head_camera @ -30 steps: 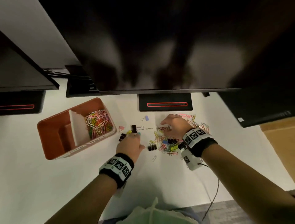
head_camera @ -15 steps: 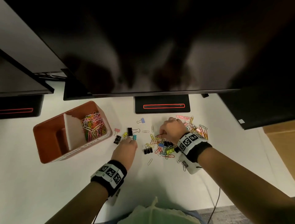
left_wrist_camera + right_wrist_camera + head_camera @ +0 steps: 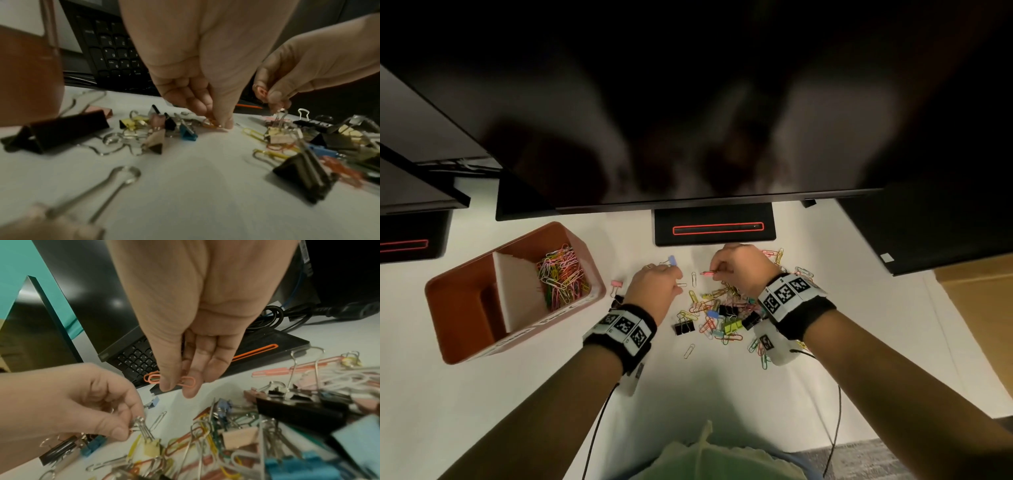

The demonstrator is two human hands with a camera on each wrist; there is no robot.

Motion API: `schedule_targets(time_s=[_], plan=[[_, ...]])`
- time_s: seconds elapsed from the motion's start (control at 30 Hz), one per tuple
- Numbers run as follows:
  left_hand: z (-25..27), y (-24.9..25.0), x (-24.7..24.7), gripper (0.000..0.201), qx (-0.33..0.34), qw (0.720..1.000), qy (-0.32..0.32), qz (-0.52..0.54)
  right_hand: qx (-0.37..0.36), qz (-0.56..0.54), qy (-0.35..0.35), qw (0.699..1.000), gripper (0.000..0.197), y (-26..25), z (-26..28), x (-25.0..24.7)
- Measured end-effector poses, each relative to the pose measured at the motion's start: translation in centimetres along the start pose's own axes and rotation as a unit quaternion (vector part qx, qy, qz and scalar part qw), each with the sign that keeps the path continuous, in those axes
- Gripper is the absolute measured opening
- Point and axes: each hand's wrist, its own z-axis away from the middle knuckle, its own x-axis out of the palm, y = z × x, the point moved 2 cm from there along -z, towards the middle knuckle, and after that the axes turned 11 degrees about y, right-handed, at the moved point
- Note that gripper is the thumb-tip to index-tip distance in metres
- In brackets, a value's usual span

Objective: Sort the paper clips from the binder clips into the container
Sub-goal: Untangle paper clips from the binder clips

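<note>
My left hand (image 3: 677,285) reaches down to the white table and pinches an orange paper clip (image 3: 210,123) lying among small binder clips: black (image 3: 61,128), yellow (image 3: 128,124) and teal (image 3: 188,134). My right hand (image 3: 717,272) is raised just above the mixed pile of clips (image 3: 722,315) and pinches orange-pink paper clips (image 3: 188,381) between thumb and fingers. The orange container (image 3: 462,308) stands to the left. A white divider splits it, and its right compartment holds many coloured paper clips (image 3: 561,274). What its left compartment holds is hidden from view.
A dark monitor overhangs the back of the table, with its black stand base (image 3: 715,228) just beyond my hands. A keyboard (image 3: 115,53) and cables (image 3: 271,316) lie under it. Loose pink (image 3: 616,283), blue (image 3: 672,259) and black (image 3: 684,327) binder clips lie around.
My left hand has reached forward past the binder clips to a paper clip. My right hand, whose fingers were down in the pile, now holds orange-pink clips lifted off it.
</note>
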Motion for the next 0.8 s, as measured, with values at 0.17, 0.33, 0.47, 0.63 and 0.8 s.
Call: schedule_targets(time_s=[0.17,0.33,0.47,0.63,0.8], plan=[[-0.3,-0.4,0.4,0.017,0.007,1.0,0.003,-0.029,-0.003,0.012,-0.019,1.0,0.015,0.2,0.4,0.2],[0.1,-0.2,0.6,0.014,0.071,0.997,-0.028,-0.027,-0.004,0.035,-0.053,0.998,0.014,0.2,1.0,1.2],[-0.2,0.3,0.6,0.019,0.122,0.988,-0.091,0.0,-0.013,0.072,-0.075,0.994,0.012,0.6,1.8,1.8],[-0.8,0.9,0.8,0.013,0.11,0.989,-0.103,-0.006,-0.007,0.096,-0.097,0.991,0.012,0.2,1.8,1.9],[-0.3,0.3,0.4,0.01,0.086,0.993,-0.074,0.026,-0.008,0.1,-0.119,0.988,0.019,0.2,1.5,1.7]])
